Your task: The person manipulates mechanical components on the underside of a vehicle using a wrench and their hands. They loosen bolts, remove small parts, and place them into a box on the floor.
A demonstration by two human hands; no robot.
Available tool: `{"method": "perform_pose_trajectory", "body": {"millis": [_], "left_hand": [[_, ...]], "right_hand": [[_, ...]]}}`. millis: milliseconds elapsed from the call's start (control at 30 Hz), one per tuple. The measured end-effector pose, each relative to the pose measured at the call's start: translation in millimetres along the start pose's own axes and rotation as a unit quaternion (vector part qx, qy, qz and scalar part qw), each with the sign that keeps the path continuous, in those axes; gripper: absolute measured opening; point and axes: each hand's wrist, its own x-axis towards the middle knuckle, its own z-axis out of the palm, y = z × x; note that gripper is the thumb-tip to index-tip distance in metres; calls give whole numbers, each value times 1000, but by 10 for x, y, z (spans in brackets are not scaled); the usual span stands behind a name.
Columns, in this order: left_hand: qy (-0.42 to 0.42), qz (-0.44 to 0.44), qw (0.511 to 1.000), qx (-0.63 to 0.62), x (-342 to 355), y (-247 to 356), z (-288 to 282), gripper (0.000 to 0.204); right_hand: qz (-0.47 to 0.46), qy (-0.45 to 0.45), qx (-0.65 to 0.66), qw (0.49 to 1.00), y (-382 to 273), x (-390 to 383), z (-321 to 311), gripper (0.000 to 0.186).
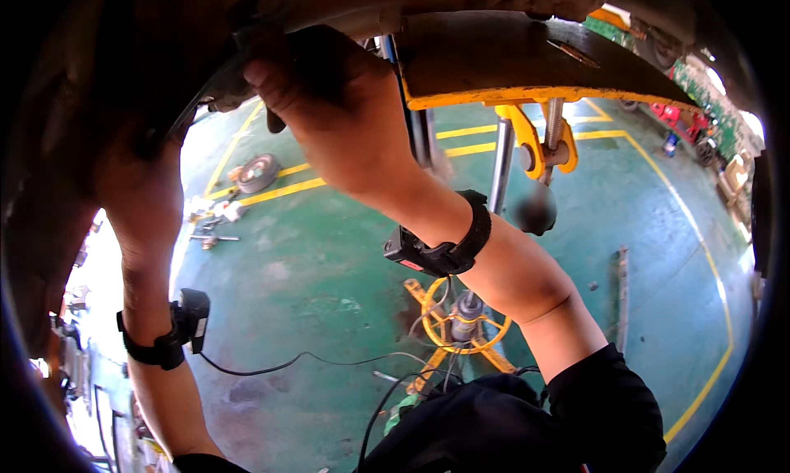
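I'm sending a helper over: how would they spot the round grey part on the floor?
On the green floor, find the yellow lines seen between the left hand and right hand. The round grey part lies there, ringed and bulkier than the small pieces beside it.

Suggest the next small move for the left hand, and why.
Probably light the left hand better before shifting it: its fingers are lost in shadow near the dark overhead parts, so its hold cannot be checked. The right hand, also raised there, is easier to see.
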Motion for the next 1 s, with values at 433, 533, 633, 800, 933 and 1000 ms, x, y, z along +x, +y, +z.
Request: {"method": "perform_pose_trajectory", "body": {"millis": [433, 533, 633, 800, 933, 1000], "left_hand": [[-43, 85, 995, 30, -60, 8, -105, 36], [-51, -11, 999, 4, -308, -133, -212, 40], [10, 45, 996, -78, -553, -53, -263, 28], [-13, 9, 994, -106, -871, -283, -392, 29], [-7, -60, 966, -251, -898, -391, -281, 32], [-26, -68, 962, -263, -803, -357, -255, 29]], "right_hand": [[-36, 37, -94, 994, -25, -22, -43, 16], [-66, 31, -130, 989, 39, 15, -19, 17], [-62, -1, -141, 988, 1, 43, -38, 15], [-52, -26, -186, 981, -121, 140, 1, 21], [7, 14, -155, 988, -287, 44, 185, 10], [51, -24, -193, 980, -306, 97, 100, 10]]}}
